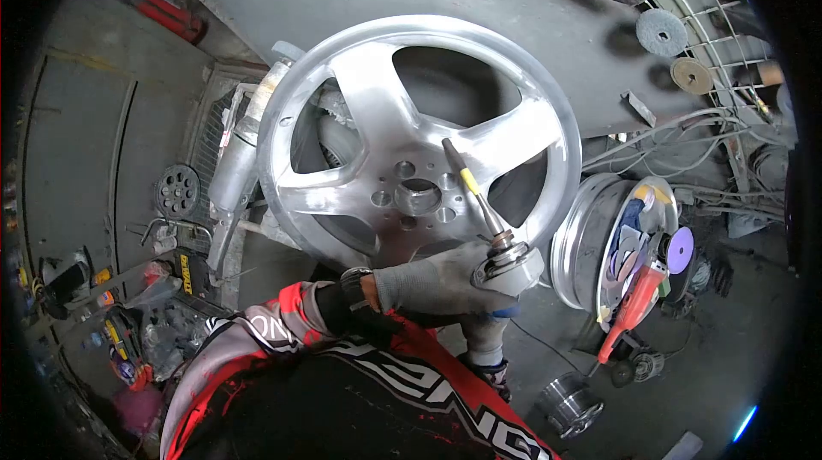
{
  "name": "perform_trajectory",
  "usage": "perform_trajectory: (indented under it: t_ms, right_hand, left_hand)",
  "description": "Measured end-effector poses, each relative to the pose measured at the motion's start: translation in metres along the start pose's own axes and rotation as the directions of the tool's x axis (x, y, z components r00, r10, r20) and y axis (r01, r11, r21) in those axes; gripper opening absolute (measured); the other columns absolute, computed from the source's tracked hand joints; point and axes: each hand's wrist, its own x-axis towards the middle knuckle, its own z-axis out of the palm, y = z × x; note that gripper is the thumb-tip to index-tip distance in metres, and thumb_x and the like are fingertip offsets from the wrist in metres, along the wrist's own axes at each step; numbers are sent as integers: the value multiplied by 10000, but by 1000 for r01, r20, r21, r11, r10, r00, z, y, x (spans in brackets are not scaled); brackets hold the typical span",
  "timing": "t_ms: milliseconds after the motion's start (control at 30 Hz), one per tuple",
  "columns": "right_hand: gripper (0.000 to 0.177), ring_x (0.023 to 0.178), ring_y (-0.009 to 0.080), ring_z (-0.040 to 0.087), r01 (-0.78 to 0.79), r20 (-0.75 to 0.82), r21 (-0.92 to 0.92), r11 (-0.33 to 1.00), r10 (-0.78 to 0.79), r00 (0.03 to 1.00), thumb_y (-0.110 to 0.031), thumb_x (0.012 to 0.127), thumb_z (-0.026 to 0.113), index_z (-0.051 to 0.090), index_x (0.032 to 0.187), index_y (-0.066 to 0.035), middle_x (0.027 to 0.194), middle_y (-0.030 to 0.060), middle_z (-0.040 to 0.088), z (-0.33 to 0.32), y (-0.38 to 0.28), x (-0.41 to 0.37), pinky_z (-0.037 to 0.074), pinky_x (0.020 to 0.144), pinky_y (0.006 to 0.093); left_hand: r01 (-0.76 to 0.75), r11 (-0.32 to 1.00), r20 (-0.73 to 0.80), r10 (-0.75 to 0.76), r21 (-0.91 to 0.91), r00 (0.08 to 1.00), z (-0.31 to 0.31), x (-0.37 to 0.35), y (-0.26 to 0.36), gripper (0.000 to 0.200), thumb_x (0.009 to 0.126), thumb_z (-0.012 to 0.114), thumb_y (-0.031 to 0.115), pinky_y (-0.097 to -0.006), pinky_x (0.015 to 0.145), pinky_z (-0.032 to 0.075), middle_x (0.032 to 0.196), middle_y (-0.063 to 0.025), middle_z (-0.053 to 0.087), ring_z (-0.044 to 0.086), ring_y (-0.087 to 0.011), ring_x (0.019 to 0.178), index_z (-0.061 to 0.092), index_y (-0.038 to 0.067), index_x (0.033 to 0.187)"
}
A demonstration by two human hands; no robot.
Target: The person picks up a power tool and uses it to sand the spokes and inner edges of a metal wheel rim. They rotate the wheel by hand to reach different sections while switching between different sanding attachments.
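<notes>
A bare silver alloy wheel with broad spokes lies face up before me. In my gloved left hand is the metal head of a power grinder, with the fingers wrapped round it. From this head a long tapered shaft with a yellow band and a dark tip points up across the wheel, near the hub. My right hand, in a grey glove, is below the tool head at the grinder's body. Its fingers are mostly hidden behind my left hand and the tool.
Right of the wheel, another rim holds abrasive discs and a red grinder with a purple disc. Abrasive wheels hang on a wire rack at upper right. A grey cylinder stands left. A metal drum-shaped part sits on the floor.
</notes>
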Motion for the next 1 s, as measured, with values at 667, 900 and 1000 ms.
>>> perform_trajectory:
  t_ms: [667, 900, 1000]
  right_hand:
    - [1226, 1316, 338, 543, 288, 138, -545, 787, -254, 957, -271, 553, 999, 292, 1514, 12, 1419, 192, 517, -30, -8, -1, 416, 1137, 472]
    - [892, 1204, 262, 634, 215, 11, 150, 965, -219, 976, -40, 760, 814, 353, 1524, -22, 1355, 184, 611, -38, -29, 3, 486, 1085, 464]
    - [1256, 1164, 303, 648, 217, -136, 398, 891, -176, 975, 54, 513, 877, 199, 1566, -46, 1223, 189, 657, -48, -52, 5, 495, 1068, 509]
  left_hand:
    - [-535, -13, 436, 596, 845, 675, -1, 17, -32, 409, 1029, 566, 247, -423, 1181, 371, 1421, -148, 546, 528, -283, 1302, 538, 42, 1382]
    - [-221, 968, -24, 220, -123, 975, 11, -22, 27, 604, 928, 696, 156, -362, 1081, 462, 1401, -122, 563, 562, -194, 1260, 472, 22, 1471]
    - [-152, 911, -454, 329, 384, 828, -10, -55, 25, 329, 882, 765, 140, -327, 796, 571, 1064, -92, 701, 706, -184, 971, 662, 50, 1181]
